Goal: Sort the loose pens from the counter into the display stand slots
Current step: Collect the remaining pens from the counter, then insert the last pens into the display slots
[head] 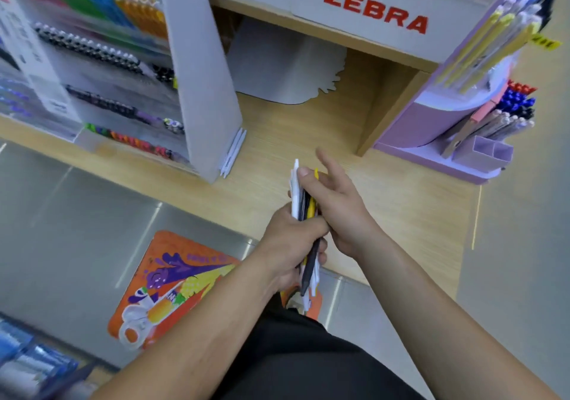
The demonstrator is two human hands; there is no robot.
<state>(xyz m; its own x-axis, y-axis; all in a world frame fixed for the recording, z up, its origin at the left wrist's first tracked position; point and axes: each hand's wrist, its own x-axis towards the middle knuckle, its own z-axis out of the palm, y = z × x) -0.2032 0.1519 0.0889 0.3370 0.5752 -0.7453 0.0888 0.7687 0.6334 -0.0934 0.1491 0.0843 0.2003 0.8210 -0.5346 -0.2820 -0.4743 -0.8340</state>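
My left hand [291,239] grips a bunch of pens [305,211], white, black and yellow, held upright above the front edge of the wooden counter [401,202]. My right hand [336,202] touches the bunch from the right, its thumb on the top of the pens and its forefinger stretched out. Two white pens [233,153] lie on the counter against the foot of the white display stand [203,91]. That stand's slots at the left hold rows of coloured and black pens, blurred.
A purple display stand [431,128] with yellow, grey, blue and red pens and a small two-cell holder [490,153] stands at the right. A white ZEBRA sign [376,9] sits at the back. An orange floor sticker [172,285] lies below the counter edge.
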